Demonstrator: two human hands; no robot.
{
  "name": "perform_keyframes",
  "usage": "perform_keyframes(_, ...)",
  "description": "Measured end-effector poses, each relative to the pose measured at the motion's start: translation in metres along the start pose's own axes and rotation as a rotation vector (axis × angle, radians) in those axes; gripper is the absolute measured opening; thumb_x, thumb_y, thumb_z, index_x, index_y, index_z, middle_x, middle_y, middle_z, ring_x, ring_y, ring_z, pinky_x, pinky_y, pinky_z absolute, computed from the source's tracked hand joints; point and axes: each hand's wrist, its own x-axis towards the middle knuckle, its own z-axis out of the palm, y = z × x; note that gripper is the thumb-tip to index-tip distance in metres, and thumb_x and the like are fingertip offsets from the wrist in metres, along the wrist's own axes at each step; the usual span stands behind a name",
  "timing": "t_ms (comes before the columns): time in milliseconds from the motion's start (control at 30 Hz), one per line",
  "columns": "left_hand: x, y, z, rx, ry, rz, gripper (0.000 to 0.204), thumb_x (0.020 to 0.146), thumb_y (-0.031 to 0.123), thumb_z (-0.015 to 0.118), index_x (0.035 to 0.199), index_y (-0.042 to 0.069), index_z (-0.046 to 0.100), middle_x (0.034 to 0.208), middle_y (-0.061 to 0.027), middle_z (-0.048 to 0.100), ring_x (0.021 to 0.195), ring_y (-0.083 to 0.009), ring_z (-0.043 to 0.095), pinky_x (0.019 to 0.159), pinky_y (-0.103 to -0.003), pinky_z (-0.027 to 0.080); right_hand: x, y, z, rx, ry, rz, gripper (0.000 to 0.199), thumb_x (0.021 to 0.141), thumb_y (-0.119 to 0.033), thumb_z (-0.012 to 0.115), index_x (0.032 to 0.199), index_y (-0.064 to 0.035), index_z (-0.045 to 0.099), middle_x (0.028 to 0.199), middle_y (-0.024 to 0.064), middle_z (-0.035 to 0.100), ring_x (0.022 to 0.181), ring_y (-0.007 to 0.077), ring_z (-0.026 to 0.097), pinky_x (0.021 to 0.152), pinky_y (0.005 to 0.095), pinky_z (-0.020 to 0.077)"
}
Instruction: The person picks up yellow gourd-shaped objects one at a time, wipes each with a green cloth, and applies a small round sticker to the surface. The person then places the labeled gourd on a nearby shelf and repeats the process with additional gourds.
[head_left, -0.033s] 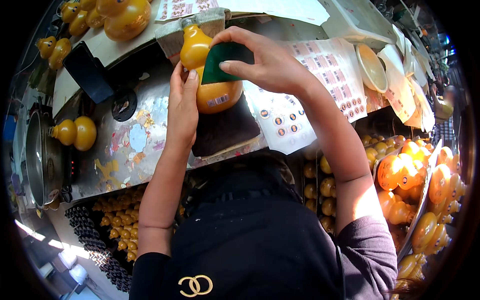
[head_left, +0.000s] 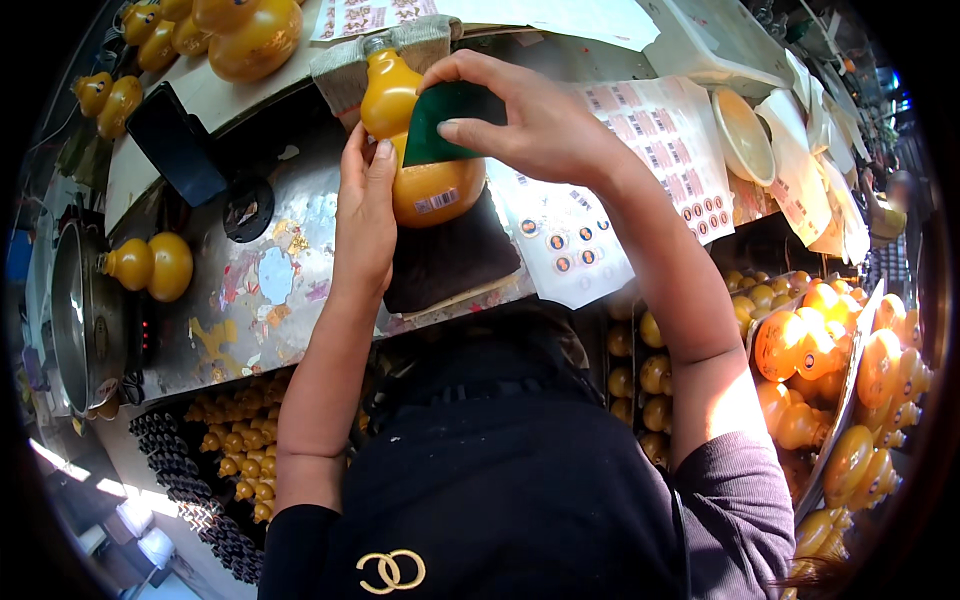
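A yellow gourd-shaped bottle [head_left: 436, 190] lies tilted over a dark pad [head_left: 450, 260], its neck on a folded grey cloth [head_left: 345, 68]. Along its left side, my left hand [head_left: 366, 200] grips it, thumb on top and fingers partly underneath. Between thumb and fingers, my right hand [head_left: 525, 120] holds a flat dark green scraper [head_left: 432, 135], pressed against the bottle's waist and lower bulb. A small barcode sticker shows on the lower bulb below the scraper. What lies under the scraper is hidden.
Sticker sheets [head_left: 575, 235] lie right of the pad, near a pale bowl [head_left: 742, 135]. A phone [head_left: 178, 145] leans at the left. Another gourd bottle [head_left: 168, 267] lies beside a metal pan [head_left: 75, 315]. Crates of gourd bottles [head_left: 800, 345] stand at the right.
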Motion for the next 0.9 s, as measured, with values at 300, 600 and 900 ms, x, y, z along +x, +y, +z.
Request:
perform_keyframes(300, -0.002, 0.0, 0.003, 0.186, -0.016, 0.06, 0.066, 0.095, 0.033, 0.055, 0.143, -0.002, 0.025, 0.135, -0.0159, 0.043, 0.124, -0.0204, 0.045, 0.105, -0.032, 0.035, 0.008, -0.014, 0.0, -0.084, 0.055, 0.025, 0.032, 0.083, -0.013, 0.063, 0.114, -0.0075, 0.055, 0.102, 0.0132, 0.063, 0.094, 0.0277, 0.063, 0.085, 0.0341, 0.0495)
perform_keyframes(600, 0.003, -0.005, 0.0, 0.022, 0.001, 0.063, 0.067, 0.092, 0.028, 0.057, 0.143, -0.003, 0.026, 0.133, -0.0162, 0.044, 0.122, -0.0216, 0.046, 0.104, -0.032, 0.036, -0.029, -0.012, 0.014, 0.848, 0.501, 0.418, 0.022, 0.082, -0.014, 0.059, 0.102, -0.0046, 0.06, 0.095, 0.0058, 0.061, 0.085, 0.0134, 0.06, 0.075, 0.0266, 0.0514)
perform_keyframes(900, 0.004, 0.002, 0.003, 0.108, -0.002, 0.005, 0.072, 0.086, 0.03, 0.066, 0.139, -0.003, 0.029, 0.132, -0.0154, 0.044, 0.122, -0.0217, 0.046, 0.103, -0.033, 0.037, -0.021, 0.013, 0.019, 0.316, 0.003, 0.57, 0.052, 0.088, -0.048, 0.062, 0.112, -0.0013, 0.063, 0.097, 0.0096, 0.065, 0.087, 0.0129, 0.062, 0.076, 0.0239, 0.0485)
